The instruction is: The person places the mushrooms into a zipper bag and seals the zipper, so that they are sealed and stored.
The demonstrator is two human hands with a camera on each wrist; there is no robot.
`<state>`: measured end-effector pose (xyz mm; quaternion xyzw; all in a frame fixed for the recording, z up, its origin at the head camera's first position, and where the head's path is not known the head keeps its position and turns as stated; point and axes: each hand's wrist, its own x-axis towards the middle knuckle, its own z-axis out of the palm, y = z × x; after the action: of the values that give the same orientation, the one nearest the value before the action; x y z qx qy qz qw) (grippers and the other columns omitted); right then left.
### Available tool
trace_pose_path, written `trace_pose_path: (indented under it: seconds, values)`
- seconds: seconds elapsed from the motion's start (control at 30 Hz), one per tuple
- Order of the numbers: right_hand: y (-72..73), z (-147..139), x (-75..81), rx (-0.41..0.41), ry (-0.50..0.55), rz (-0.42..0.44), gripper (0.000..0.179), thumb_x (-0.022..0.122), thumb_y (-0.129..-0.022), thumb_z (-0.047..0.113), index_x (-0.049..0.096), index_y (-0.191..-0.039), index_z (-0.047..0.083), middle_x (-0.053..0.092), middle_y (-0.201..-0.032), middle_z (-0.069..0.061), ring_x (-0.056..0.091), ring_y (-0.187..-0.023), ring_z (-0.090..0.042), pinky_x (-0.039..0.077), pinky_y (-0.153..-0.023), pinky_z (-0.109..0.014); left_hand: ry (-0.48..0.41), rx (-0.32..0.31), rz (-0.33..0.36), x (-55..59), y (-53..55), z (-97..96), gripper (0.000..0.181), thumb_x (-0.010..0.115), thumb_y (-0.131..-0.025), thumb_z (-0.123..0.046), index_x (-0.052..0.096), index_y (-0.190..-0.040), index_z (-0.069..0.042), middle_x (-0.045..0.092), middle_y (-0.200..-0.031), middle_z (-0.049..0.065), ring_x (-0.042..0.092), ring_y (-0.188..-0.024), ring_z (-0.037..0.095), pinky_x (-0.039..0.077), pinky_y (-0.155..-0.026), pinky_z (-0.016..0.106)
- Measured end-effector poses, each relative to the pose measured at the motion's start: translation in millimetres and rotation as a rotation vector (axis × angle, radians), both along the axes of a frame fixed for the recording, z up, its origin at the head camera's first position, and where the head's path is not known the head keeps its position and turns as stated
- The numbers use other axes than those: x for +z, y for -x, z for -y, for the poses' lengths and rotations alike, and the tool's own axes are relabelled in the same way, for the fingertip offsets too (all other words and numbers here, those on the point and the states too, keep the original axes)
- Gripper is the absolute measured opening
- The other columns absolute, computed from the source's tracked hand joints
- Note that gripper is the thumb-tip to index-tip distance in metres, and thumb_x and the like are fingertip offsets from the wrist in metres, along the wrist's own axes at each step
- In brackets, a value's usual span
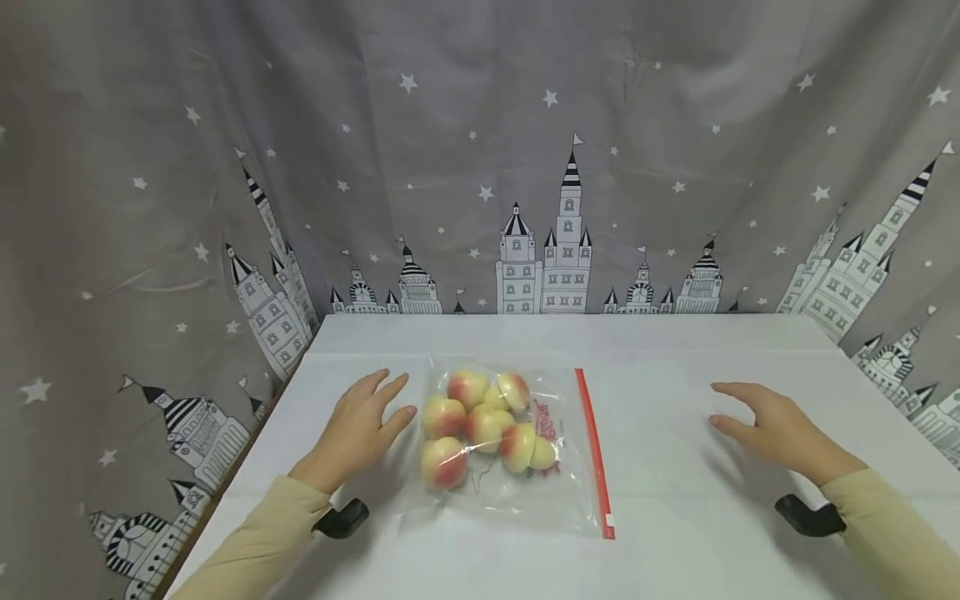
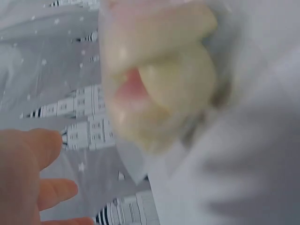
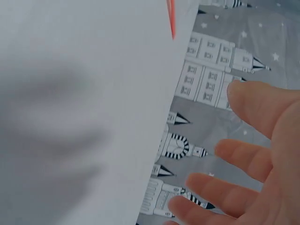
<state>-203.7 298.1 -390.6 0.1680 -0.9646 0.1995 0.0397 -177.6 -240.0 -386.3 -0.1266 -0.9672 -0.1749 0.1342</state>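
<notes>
Clear plastic bag of peaches at frame centre looks floppy, slippery; grip near its red zip. Left hand and right hand hover, fingers apart.

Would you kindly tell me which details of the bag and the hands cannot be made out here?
- Bag: the red print is too small to read in the head view.
- Peaches: blurred in the left wrist view.
- Right hand: cut off by the right wrist frame's edge.
</notes>
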Motion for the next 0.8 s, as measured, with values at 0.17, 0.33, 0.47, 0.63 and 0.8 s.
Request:
trace_pose_path:
  seconds: [0.17,0.33,0.47,0.63,0.8]
  values:
    - [5.1,-5.9,6.4,-0.004,-0.032,-0.020,0.057,0.071,-0.094,0.027,0.056,-0.137,-0.008,0.057,-0.136,-0.036,0.053,-0.125,-0.057,0.045,-0.099,-0.067,0.023,0.039,-0.002,5.7,-8.4,19.4,0.052,0.063,-0.098,-0.026,0.057,-0.141,0.002,0.049,-0.145,0.036,0.046,-0.133,0.059,0.036,-0.108,0.072]
    - [6.7,-2.4,11.8,-0.001,-0.050,-0.021,0.060,0.070,-0.095,0.029,0.053,-0.139,-0.009,0.054,-0.138,-0.038,0.050,-0.126,-0.058,0.043,-0.101,-0.068,0.014,0.036,-0.006,11.2,-9.8,25.8,0.053,0.062,-0.098,-0.026,0.055,-0.143,0.002,0.047,-0.146,0.037,0.044,-0.134,0.062,0.035,-0.109,0.073]
    - [9.2,23.8,9.3,0.042,-0.042,-0.017,0.064,0.069,-0.096,0.031,0.050,-0.142,-0.009,0.050,-0.141,-0.039,0.047,-0.129,-0.058,0.040,-0.104,-0.069,-0.038,-0.045,0.034,5.9,-6.3,6.3,0.055,0.062,-0.099,-0.026,0.052,-0.145,0.003,0.046,-0.147,0.038,0.044,-0.136,0.058,0.036,-0.111,0.070]
    - [13.3,94.0,-1.7,0.137,-0.013,0.048,0.069,0.067,-0.096,0.036,0.045,-0.148,-0.003,0.043,-0.149,-0.038,0.043,-0.137,-0.058,0.038,-0.109,-0.070,-0.098,-0.132,0.217,-5.4,10.7,-39.1,0.062,0.060,-0.101,-0.034,0.044,-0.152,-0.001,0.032,-0.159,0.035,0.031,-0.147,0.056,0.029,-0.118,0.068]
    - [21.6,162.0,-14.9,0.231,0.038,0.154,0.077,0.065,-0.096,0.043,0.037,-0.156,0.003,0.030,-0.160,-0.035,0.034,-0.145,-0.057,0.032,-0.115,-0.069,-0.109,-0.120,0.305,-16.8,28.9,-72.2,0.071,0.058,-0.100,-0.044,0.038,-0.156,-0.005,0.018,-0.165,0.033,0.014,-0.153,0.056,0.019,-0.122,0.069]
